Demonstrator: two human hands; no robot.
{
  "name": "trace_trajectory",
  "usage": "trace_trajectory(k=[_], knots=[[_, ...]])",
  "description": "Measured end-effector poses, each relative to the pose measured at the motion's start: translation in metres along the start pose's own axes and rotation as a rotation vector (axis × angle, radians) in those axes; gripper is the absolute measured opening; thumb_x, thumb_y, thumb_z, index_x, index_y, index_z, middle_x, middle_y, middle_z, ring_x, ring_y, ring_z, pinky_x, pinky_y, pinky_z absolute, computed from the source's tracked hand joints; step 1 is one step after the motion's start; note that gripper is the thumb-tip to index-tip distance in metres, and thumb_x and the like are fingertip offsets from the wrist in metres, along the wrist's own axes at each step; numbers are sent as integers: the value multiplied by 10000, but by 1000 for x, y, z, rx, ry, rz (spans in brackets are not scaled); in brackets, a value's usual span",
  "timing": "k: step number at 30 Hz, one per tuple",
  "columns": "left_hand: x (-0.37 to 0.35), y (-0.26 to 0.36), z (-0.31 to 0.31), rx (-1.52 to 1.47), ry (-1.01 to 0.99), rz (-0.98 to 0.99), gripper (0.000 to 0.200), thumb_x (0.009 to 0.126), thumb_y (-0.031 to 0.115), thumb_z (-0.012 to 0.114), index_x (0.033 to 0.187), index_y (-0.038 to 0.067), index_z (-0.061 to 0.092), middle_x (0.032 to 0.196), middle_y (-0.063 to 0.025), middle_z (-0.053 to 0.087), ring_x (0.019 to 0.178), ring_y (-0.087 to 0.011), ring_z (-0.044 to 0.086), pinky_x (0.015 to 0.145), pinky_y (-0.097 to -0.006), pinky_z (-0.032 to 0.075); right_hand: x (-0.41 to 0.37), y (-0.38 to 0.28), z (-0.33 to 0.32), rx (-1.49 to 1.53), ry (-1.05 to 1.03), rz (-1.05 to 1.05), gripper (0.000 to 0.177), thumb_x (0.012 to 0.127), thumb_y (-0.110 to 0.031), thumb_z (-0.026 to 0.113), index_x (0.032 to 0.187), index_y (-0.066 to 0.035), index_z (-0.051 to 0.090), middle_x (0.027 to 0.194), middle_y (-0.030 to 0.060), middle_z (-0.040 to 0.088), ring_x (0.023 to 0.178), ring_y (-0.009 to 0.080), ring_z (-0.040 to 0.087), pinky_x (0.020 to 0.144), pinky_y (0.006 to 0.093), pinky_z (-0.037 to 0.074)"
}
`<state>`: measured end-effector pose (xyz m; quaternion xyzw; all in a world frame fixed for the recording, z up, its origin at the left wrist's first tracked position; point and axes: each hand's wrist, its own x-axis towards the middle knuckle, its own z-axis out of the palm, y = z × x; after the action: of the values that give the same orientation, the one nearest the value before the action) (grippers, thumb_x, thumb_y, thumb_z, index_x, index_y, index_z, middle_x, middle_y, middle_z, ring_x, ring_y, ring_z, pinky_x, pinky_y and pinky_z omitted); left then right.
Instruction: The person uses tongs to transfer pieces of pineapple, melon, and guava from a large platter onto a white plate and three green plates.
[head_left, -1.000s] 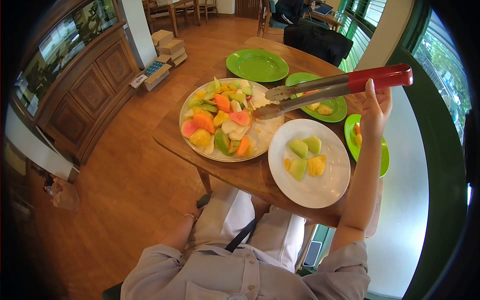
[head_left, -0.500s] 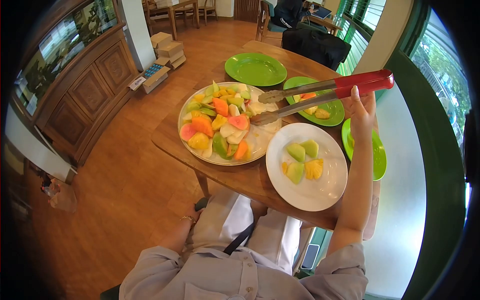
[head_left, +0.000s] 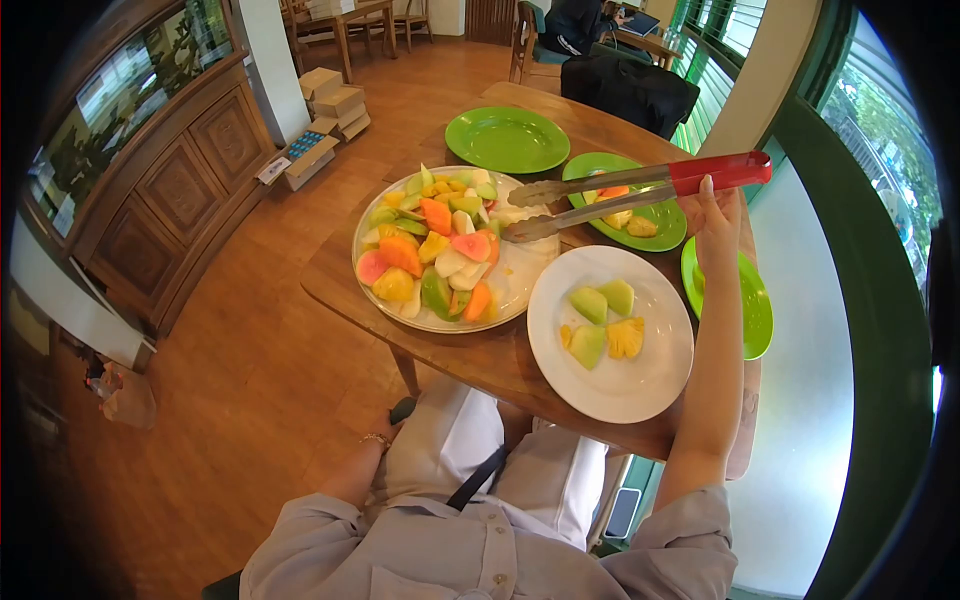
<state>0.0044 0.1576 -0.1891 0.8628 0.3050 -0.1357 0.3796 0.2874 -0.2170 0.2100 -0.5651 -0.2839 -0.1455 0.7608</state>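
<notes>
Tongs (head_left: 640, 176), 1 pair, metal with a red handle, upper right to centre of the frame: held in my right hand (head_left: 714, 214), thumb up on the near side, fingers closed round the handle and partly hidden behind it; the 2 arms stand apart, no fruit between their tips, which lie over the right side of the platter (head_left: 522, 285). I hold them by the handle, I judge, so the long arms span the reach and my fingers stay off the fruit. Left hand (head_left: 393, 428), 1, lower centre beside my thigh, perhaps simply resting out of the way: fingers mostly hidden, a dark object next to them; how far open, and whether they grasp it, I cannot tell. Platter, 1, centre, heaped with mixed cut fruit (head_left: 430, 245), pieces too overlapped to count. White plate (head_left: 620, 392), 1, right of centre at the table's (head_left: 480, 355) near edge, probably set there for easy reach from my seat: melon pieces (head_left: 586, 346), 3, pale green; pineapple piece (head_left: 625, 338), 1; small yellow scrap, 1. Green plates, 3: upper centre (head_left: 507, 140); upper right, bearing fruit (head_left: 665, 215); right, partly behind my forearm (head_left: 752, 310).
</notes>
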Motion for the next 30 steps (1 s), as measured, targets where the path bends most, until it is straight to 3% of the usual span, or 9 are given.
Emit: trace_trajectory(k=[8, 19, 30], knots=[[7, -13, 6, 7, -11, 6, 502, 674, 357, 598, 1020, 20, 461, 980, -210, 514, 916, -320, 499, 769, -362, 400, 1, 4, -1, -5, 47, -45, 221, 819, -120, 460, 999, -32, 368, 954, 75, 495, 897, 155, 501, 788, 328, 434], [-2, 5, -3, 44, -21, 16, 471, 688, 339, 585, 1011, 17, 466, 973, -205, 519, 911, -320, 502, 771, -364, 397, -2, -14, 12, -70, 192, -94, 195, 804, -103, 483, 956, -23, 391, 866, 72, 536, 755, 142, 557, 658, 242, 469], [3, -5, 5, -1, 21, 5, 458, 686, 342, 586, 990, 20, 469, 938, -201, 531, 877, -329, 512, 745, -367, 407, 3, -34, -3, -125, 341, -159, 205, 786, -105, 513, 945, -18, 417, 838, 72, 536, 728, 146, 561, 621, 258, 483]])
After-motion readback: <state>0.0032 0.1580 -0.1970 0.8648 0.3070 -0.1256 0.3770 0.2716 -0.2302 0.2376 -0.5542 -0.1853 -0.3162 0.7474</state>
